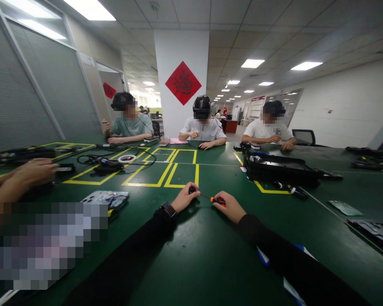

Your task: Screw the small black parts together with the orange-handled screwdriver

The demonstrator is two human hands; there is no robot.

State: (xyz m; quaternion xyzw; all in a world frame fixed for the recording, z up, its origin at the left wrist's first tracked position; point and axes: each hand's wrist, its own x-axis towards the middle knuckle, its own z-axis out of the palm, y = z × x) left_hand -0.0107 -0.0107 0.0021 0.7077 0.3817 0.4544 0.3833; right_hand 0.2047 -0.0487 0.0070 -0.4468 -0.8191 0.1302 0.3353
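My right hand is closed round the orange and black handle of a screwdriver, whose thin shaft points left. Close by on the left, my left hand has its fingers wrapped round a small dark object, mostly hidden by the fingers. The shaft reaches toward this object; whether the tip touches it is too small to tell. Both hands are just above the green table, near its middle. A dark watch is on my left wrist.
A black tray-like housing lies at the right, with a dark cylindrical part before it. Cables and a white ring lie left of centre. A plastic bag is nearer. Another person's hands work at far left; three people sit opposite.
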